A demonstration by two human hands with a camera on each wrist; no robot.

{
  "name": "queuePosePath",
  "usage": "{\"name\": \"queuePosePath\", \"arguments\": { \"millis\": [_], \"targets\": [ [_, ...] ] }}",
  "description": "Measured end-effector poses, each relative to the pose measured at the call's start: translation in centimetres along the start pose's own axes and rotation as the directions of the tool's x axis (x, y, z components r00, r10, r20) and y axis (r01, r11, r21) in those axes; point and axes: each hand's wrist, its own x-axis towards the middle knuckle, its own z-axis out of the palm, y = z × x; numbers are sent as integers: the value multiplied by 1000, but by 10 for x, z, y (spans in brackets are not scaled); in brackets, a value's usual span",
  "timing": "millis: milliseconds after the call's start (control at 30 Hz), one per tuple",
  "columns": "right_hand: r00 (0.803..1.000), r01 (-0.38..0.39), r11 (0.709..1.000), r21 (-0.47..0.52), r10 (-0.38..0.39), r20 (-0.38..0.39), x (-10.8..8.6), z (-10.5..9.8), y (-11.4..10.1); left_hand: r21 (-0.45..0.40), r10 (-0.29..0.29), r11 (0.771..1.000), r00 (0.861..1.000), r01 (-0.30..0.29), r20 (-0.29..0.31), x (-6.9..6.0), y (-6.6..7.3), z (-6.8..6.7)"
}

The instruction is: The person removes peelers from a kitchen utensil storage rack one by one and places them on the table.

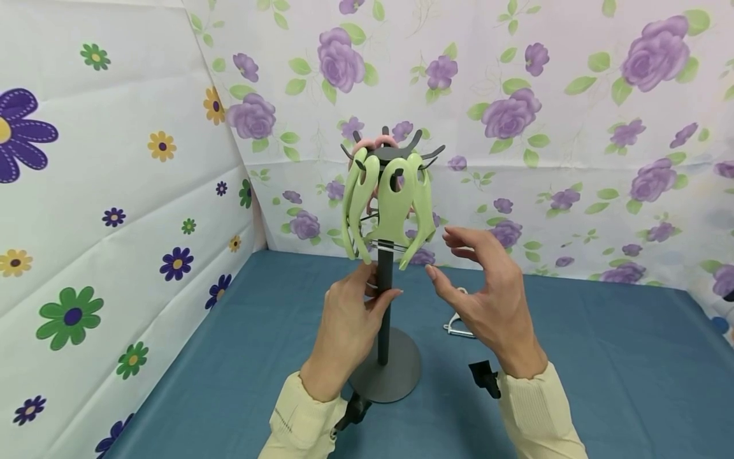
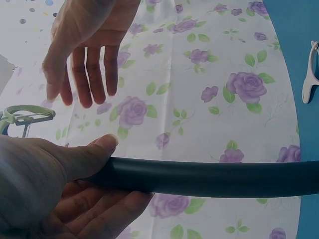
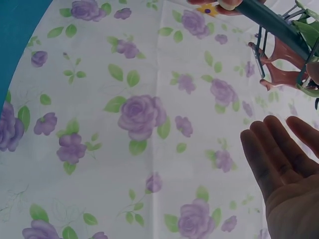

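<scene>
A dark grey stand rises from a round base (image 1: 395, 379), with hooks fanning out around its top. Several light-green Y-shaped peelers (image 1: 395, 207) hang from the near hooks, blades down. Pink peelers (image 3: 284, 55) hang on the far side, mostly hidden in the head view. Just below the green peelers, my left hand (image 1: 346, 315) grips the stand's pole (image 2: 214, 178) between thumb and fingers. To the right of the peelers my right hand (image 1: 490, 290) is raised, thumb and fingers apart, touching nothing. In the right wrist view, its fingers (image 3: 279, 149) look extended.
A white peeler (image 1: 457, 331) lies on the blue tabletop (image 1: 608, 370) to the right of the stand, partly hidden by the right hand. Flower-printed sheets form a back wall (image 1: 579, 210) and a left wall (image 1: 137, 242) around the table.
</scene>
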Motion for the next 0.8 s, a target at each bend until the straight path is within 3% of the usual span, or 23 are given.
{"name": "queuePosePath", "arguments": {
  "millis": [800],
  "targets": [
    [1000,26,998,55,-26,11,5,1,-21,-11,4,1000,1000,-4,2,0,-1,0]
  ]
}}
